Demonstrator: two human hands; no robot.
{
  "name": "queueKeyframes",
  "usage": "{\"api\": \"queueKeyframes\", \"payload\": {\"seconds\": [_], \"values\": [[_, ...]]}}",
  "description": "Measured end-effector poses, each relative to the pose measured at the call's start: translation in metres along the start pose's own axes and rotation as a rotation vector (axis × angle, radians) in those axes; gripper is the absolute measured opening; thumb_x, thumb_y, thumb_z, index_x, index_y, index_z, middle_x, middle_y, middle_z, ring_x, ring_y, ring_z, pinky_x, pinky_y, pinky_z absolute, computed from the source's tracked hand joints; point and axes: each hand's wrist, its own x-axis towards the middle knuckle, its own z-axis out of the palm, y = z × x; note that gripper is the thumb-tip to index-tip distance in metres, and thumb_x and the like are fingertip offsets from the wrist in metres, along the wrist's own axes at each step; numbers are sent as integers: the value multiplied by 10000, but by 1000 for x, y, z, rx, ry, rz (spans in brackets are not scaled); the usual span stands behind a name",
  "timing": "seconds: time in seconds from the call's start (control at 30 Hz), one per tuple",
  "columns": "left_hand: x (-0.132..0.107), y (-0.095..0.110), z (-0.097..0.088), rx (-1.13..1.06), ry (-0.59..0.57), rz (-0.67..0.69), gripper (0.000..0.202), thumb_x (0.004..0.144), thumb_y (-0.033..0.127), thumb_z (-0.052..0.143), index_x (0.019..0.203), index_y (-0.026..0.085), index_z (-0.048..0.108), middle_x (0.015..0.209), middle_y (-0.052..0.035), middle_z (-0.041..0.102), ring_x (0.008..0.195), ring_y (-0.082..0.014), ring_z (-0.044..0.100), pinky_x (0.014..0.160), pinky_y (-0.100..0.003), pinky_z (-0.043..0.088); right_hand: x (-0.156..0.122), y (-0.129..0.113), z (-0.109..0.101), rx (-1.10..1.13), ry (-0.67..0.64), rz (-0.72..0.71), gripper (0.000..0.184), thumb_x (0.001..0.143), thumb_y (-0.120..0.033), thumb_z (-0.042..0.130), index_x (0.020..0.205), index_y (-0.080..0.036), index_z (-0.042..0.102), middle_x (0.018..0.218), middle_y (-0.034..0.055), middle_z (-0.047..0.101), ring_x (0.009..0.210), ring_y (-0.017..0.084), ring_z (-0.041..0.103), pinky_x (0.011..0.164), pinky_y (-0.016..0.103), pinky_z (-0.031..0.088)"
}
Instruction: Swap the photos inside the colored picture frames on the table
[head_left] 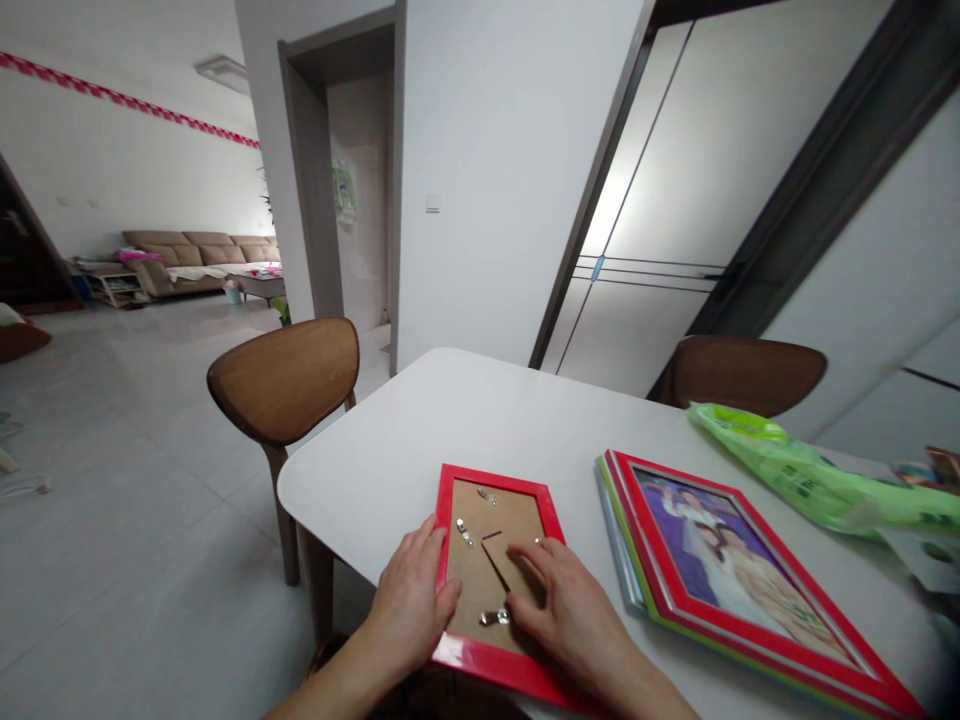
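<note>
A red picture frame (480, 656) lies face down near the table's front edge, its brown backing board (471, 575) showing. My left hand (405, 605) grips the frame's left side, thumb on top by the backing. Over the right part of the board is my right hand (574, 605), thumb and fingers apart; its thumb is beside a metal clip (495, 618) near the bottom. Other metal clips (464, 532) sit at the left and top, and one at the right is partly covered by my fingers. A dark angled line (495, 562) marks the board's middle.
To the right, several frames lie stacked on the white table (487, 410), topped by a red picture frame (757, 620) with a photo of people. Behind them is a green plastic bag (817, 480). Brown chairs (289, 380) stand at the table's left and far side.
</note>
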Motion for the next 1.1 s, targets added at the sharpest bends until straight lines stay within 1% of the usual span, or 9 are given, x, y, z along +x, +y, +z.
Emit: {"api": "queueKeyframes", "payload": {"seconds": [0.17, 0.27, 0.33, 0.4, 0.5, 0.67, 0.8, 1.0, 1.1], "values": [[-1, 4, -6, -182, 42, 6, 510, 691, 261, 527, 1168, 100, 449, 1272, -135, 392, 1155, -246, 342, 980, -371, 256, 5, -10, -16, -1, 15, -5, 340, 637, -234, 488, 956, -170, 585, 870, 67, 549, 854, 190, 513, 768, 285, 378], [2, 13, -11, -487, 162, -7, 451, 651, 260, 567, 1082, 143, 503, 1239, -110, 427, 1148, -241, 349, 974, -364, 250, 4, -23, -27, 19, 61, -7, 324, 650, -250, 493, 952, -172, 581, 867, 64, 543, 841, 188, 513, 761, 296, 388], [6, 18, -14, -736, 199, -78, 334, 674, 286, 531, 978, 148, 525, 1075, -95, 551, 1010, -231, 485, 884, -356, 356, 3, -32, -31, 71, 84, -34, 319, 665, -264, 499, 965, -181, 566, 888, 59, 543, 844, 182, 514, 767, 298, 394], [9, 17, -18, -895, 172, -151, 239, 719, 331, 463, 870, 151, 509, 838, -55, 625, 772, -200, 587, 704, -320, 453, 3, -35, -32, 143, 106, -88, 306, 700, -302, 486, 981, -196, 548, 920, 58, 549, 846, 175, 519, 764, 294, 403], [11, 2, -27, -949, 158, -210, 236, 739, 383, 423, 806, 161, 469, 671, -4, 618, 598, -169, 596, 547, -264, 459, 7, -22, -25, 168, 168, -98, 325, 755, -368, 426, 1018, -205, 525, 954, 69, 553, 815, 173, 532, 730, 293, 423], [3, -46, -44, -906, 221, -320, 243, 709, 390, 468, 779, 157, 470, 621, 20, 594, 556, -149, 577, 506, -223, 423, 10, 25, -7, -76, 181, 121, 416, 735, -339, 435, 1087, -126, 499, 966, 125, 548, 834, 220, 544, 757, 339, 406], [0, -76, -51, -778, 233, -369, 230, 720, 364, 458, 774, 142, 484, 636, 1, 594, 573, -156, 571, 512, -228, 415, 10, 42, -1, -141, 104, 221, 477, 742, -304, 392, 1170, -95, 419, 1001, 147, 551, 852, 230, 553, 757, 336, 399], [2, -93, -59, -474, 244, -338, 283, 703, 288, 488, 945, 142, 489, 626, 8, 578, 594, -192, 574, 539, -269, 418, 16, 43, -7, -68, 123, 265, 522, 694, -249, 397, 1185, -71, 387, 849, 128, 614, 774, 227, 580, 689, 318, 411], [5, -89, -67, -298, 309, -292, 398, 660, 222, 524, 1046, 141, 469, 782, -42, 585, 817, -256, 555, 729, -377, 403, 15, 42, -11, 169, 143, 348, 582, 664, -241, 411, 1225, -105, 336, 765, 82, 629, 641, 200, 595, 630, 309, 429]]}}
